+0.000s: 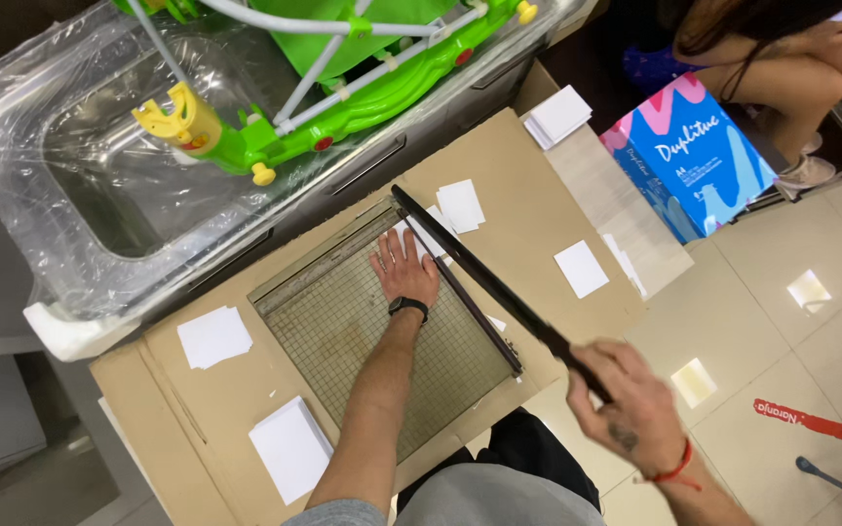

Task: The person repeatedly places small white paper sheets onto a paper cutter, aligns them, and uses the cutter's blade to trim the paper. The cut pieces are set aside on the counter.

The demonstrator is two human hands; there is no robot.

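A green and yellow plastic toy frame [343, 88] lay on a steel sink [99, 185] wrapped in clear film, beyond the fingers. A blue and pink paper ream box [689, 156] stood on the tiled floor [782, 341] to their far right, beside a crouching person [782, 58]. A red sticker [803, 420] lay on the tiles, right of the fingers. Brown cardboard [528, 214] covered the worktop.
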